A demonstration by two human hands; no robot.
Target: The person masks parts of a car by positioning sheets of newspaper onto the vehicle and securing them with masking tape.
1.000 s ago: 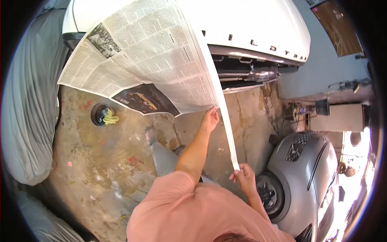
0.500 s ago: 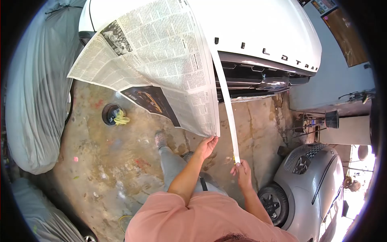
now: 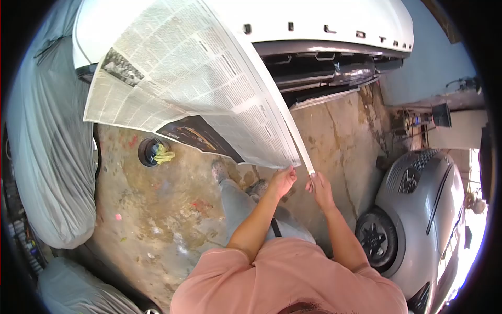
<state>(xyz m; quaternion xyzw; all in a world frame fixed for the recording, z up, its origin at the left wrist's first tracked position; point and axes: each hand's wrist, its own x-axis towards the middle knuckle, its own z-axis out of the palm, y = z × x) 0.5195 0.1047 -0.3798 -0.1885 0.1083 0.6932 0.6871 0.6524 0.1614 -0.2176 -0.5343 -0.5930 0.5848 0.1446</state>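
A large newspaper sheet [image 3: 209,78] hangs over the front of a white vehicle [image 3: 334,15]. My left hand [image 3: 283,181] pinches the sheet's lower right corner. A long white strip of tape [image 3: 298,137] runs along the sheet's right edge, and its lower end is in the fingers of my right hand [image 3: 320,189]. Near that end, the strip lies close beside the newspaper, with a narrow gap between them. The two hands are close together, the right one slightly lower.
A gray car [image 3: 418,209] stands at the right. Gray-covered objects [image 3: 52,146] line the left side. On the stained floor [image 3: 151,209] sits a black bucket [image 3: 148,152] with a yellow-green cloth [image 3: 164,154]. A blue wall [image 3: 429,63] is at the upper right.
My right hand has come up and nearer to my left hand, bringing the tape strip closer to the newspaper's edge. The view has shifted, and both hands keep their hold.
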